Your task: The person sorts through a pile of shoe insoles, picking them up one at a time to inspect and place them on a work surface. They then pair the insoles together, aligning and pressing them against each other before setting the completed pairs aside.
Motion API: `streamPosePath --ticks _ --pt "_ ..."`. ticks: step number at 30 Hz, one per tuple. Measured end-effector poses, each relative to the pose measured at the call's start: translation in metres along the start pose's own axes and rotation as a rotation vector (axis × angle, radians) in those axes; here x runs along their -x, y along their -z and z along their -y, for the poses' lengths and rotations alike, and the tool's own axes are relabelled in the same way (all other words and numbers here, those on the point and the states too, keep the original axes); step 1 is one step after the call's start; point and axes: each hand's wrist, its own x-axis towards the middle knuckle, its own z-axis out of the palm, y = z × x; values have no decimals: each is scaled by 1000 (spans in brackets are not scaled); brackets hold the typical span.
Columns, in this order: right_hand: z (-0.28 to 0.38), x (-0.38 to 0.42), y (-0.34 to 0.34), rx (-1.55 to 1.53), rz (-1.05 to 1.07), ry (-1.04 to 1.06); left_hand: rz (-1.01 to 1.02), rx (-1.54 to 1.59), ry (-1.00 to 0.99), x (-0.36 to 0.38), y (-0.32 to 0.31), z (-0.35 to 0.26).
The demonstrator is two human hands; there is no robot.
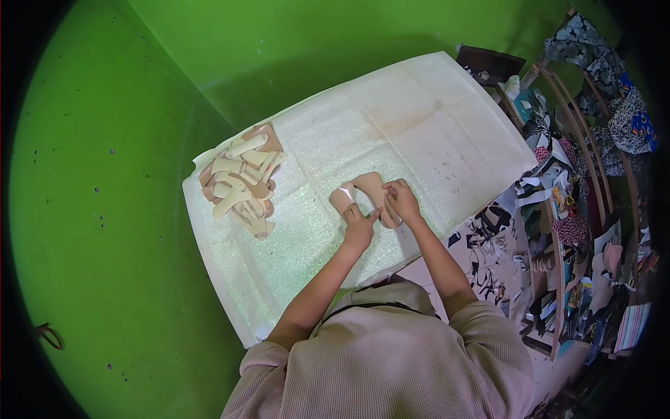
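Observation:
Two beige sandal soles lie side by side on the white-covered table. The left sole [343, 199] has a shiny, pale band across its upper part. On the right sole [371, 184] a small dark print shows near its lower end. My left hand [359, 229] rests over the lower part of the left sole, fingers stretched out and thumb reaching across to the right sole. My right hand [403, 201] is at the right sole's outer edge, its fingers bent and pinched there. Whether a small piece sits between those fingertips is too small to tell.
A heap of beige and cream shoe pieces [241, 174] lies at the table's left side. The white table cover [335, 126] is creased. Green walls [105, 140] stand behind and left. Crowded shelves [558, 230] and scattered straps [488, 223] on the floor are to the right.

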Motion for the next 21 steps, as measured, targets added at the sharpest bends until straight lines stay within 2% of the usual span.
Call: streamPosePath --ticks 4,10,16,21 --pt "13 4 7 115 -80 82 13 17 -8 0 7 -1" --pt "29 -2 13 45 -163 169 -129 305 -3 7 30 -2" --pt "42 -15 -6 -132 -38 163 -211 455 48 10 63 7" --pt "65 -28 -32 -134 95 228 -244 401 249 19 82 39"
